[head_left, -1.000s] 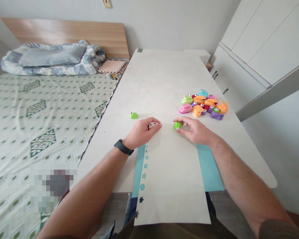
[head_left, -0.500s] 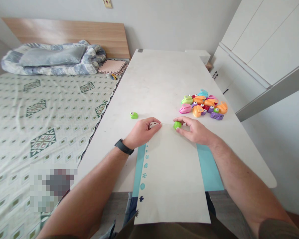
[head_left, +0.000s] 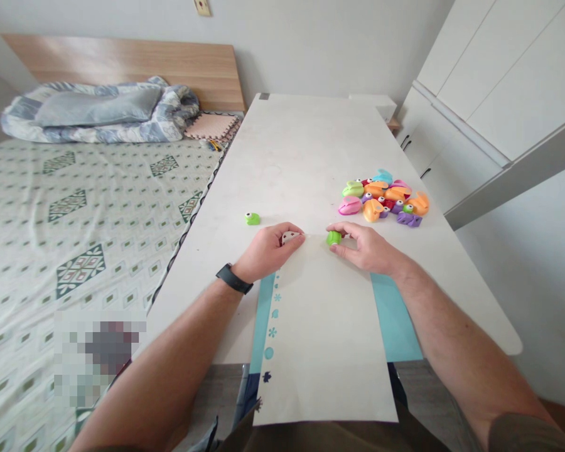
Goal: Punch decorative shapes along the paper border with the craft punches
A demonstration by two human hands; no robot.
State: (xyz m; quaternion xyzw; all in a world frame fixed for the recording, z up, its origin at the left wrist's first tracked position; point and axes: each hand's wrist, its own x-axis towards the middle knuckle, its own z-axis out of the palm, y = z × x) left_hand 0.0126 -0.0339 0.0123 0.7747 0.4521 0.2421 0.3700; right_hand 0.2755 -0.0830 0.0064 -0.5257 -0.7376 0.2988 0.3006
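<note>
A sheet of white paper [head_left: 329, 339] lies lengthwise toward me, its near end hanging past the table edge. Punched shapes run down its left side. My left hand [head_left: 274, 250] pinches the far left part of the sheet, where small dark-looking cut-outs show between thumb and fingers. At the far edge, right of the middle, my right hand [head_left: 360, 245] has thumb and fingers closed round a small green craft punch [head_left: 334, 238]. Fingers partly cover how the punch meets the paper. Another green craft punch [head_left: 252, 218] with an eye stands beyond my left hand.
A blue sheet [head_left: 395, 317] lies under the paper on the white table [head_left: 301, 150]. Several colourful craft punches [head_left: 374, 210] are heaped at the right. To the left is a bed [head_left: 122, 207]; white cabinets [head_left: 489, 94] stand at the right.
Almost nothing differs. My right hand and the green craft punch have shifted very slightly left; my left hand stays on the paper.
</note>
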